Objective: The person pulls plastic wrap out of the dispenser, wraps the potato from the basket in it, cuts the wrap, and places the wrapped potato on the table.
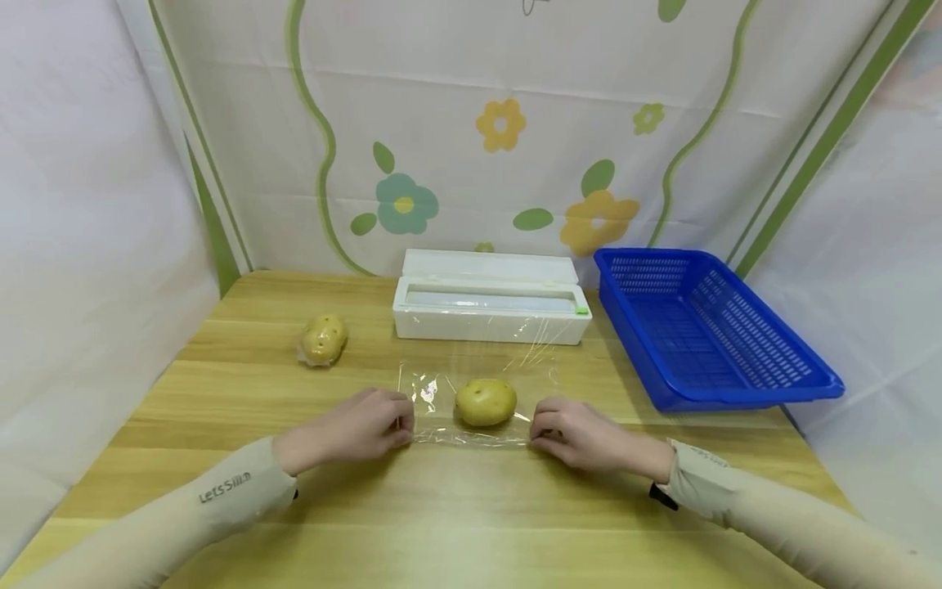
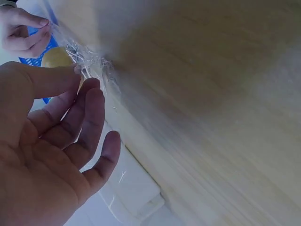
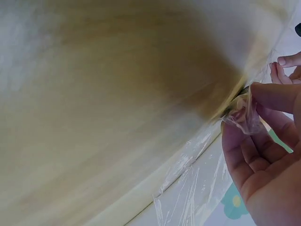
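A sheet of clear plastic wrap (image 1: 434, 417) stretches from the white wrap dispenser (image 1: 489, 327) toward the table's front. On the sheet, near its front edge, lies a bare potato (image 1: 486, 402). My left hand (image 1: 371, 425) pinches the left front corner of the film between thumb and index finger; the left wrist view shows the other fingers (image 2: 96, 117) loosely bent. At the opposite corner my right hand (image 1: 577, 432) pinches bunched film (image 3: 247, 115) with thumb and fingers. Behind the sheet the dispenser's lid stands up, with a roll of film inside.
A second potato (image 1: 324, 339), wrapped in film, sits at the back left of the wooden table (image 1: 243, 393). At the back right stands a blue plastic basket (image 1: 662, 384), its front part reaching over the table's right edge. A flowered curtain (image 1: 456, 74) hangs behind.
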Demonstrator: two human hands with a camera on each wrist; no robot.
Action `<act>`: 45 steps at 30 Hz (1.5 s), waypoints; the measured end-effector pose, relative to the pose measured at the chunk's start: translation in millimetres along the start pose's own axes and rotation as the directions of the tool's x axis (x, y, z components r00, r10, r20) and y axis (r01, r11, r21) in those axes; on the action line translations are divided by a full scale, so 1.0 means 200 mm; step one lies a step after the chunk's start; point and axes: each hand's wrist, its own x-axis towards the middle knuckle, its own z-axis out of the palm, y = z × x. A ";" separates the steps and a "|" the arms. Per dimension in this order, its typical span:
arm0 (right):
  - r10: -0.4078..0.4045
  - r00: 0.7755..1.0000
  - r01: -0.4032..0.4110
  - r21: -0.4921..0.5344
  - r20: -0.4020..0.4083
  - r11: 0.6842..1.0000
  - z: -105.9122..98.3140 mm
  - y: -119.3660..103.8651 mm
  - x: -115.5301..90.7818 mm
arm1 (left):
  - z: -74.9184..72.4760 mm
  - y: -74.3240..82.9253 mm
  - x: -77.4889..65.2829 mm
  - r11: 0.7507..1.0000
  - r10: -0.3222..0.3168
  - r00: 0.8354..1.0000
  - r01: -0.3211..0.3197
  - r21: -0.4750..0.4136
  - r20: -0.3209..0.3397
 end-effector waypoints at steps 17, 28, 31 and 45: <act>-0.044 0.995 0.042 -0.017 -0.092 0.999 -0.06 0.05 0.07 | -0.09 -0.04 0.02 1.000 0.014 0.999 -0.014 -0.010 -0.046; 0.183 0.983 -0.180 0.294 0.018 0.938 -0.08 0.12 0.18 | -0.11 -0.08 0.03 0.992 -0.123 0.987 0.126 0.020 -0.101; 0.275 0.960 -0.270 0.420 0.050 0.867 -0.07 0.14 0.19 | -0.11 -0.08 0.05 0.984 -0.163 0.976 0.172 0.051 -0.147; 0.524 0.850 -0.451 0.591 0.057 0.668 -0.04 0.20 0.28 | -0.12 0.07 0.27 0.987 -0.095 0.975 0.118 0.108 -0.203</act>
